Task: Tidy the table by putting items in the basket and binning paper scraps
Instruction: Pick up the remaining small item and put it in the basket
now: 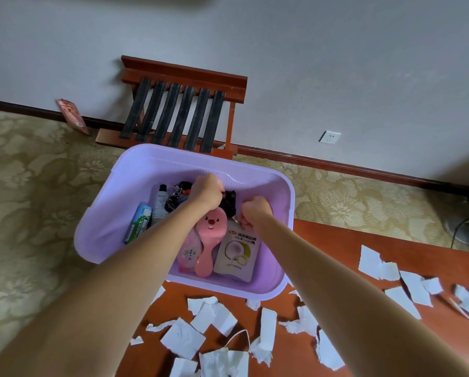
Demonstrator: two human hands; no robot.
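**Inspector:** Basket (105,227)?
**Assistant:** Lilac plastic, smooth, with a faint sheen and a finely ribbed band below the rim.
**Inspector:** Table (336,248)?
**Assistant:** Reddish wood, smooth, lightly glossy. Scraps (184,338) are white matt paper with rough torn edges.
**Inspector:** Contents?
**Assistant:** Hairbrush (210,227) is glossy pink plastic. Pouch (237,254) is glossy printed film. Gum pack (139,224) has a shiny wrapper.
**Inspector:** Surroundings?
**Assistant:** Carpet (37,186) is woven and matt. Rack (184,74) is varnished wood with dull black straps. Wall (336,63) is matt.
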